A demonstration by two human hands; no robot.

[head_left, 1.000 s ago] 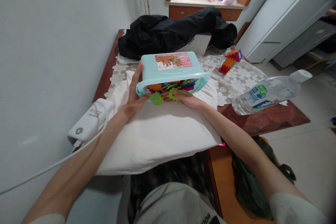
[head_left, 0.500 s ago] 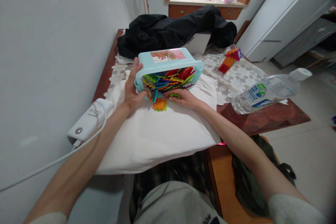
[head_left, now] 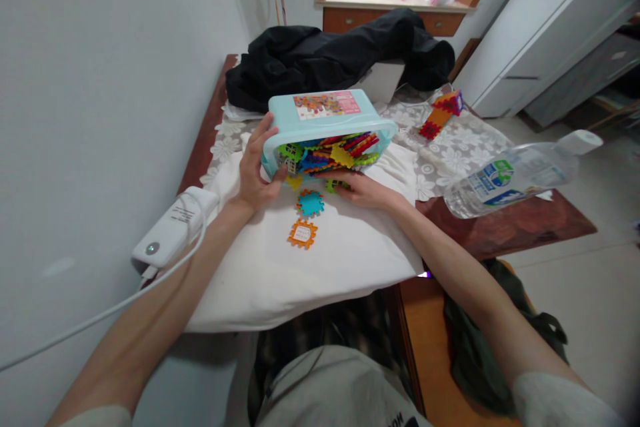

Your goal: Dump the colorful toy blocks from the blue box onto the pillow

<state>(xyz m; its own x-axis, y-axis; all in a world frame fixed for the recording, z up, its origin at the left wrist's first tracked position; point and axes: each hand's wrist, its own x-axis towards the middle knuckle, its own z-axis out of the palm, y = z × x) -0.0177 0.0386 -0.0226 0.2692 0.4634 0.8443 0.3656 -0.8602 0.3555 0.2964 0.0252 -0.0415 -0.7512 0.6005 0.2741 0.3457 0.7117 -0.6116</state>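
Observation:
A light blue plastic box (head_left: 325, 110) lies tipped on its side, its mouth facing me. Inside are many colourful toothed plastic tiles (head_left: 342, 155). My left hand (head_left: 257, 177) grips the box's left end, fingers up its side and thumb by the lower rim. At the lower front edge, my right hand (head_left: 357, 188) is closed around a green toothed tile (head_left: 334, 184); its fingertips are partly hidden by the rim. A blue toothed tile (head_left: 311, 203) and an orange one with a pale centre (head_left: 303, 233) lie before the box. A yellow tile (head_left: 294, 181) is at the mouth near my left thumb.
A white cloth-covered cushion (head_left: 350, 253) lies under the box. Toward the right stand a clear bottle (head_left: 510, 177) and joined orange and red tiles (head_left: 440, 115). Black fabric (head_left: 330, 53) is heaped behind. A white power bank with a cable (head_left: 173, 227) is by the wall.
Tiles have slid out of the box: a blue one and an orange one now lie apart on the white cloth. The tiles inside have shifted. Both hands stay at the box.

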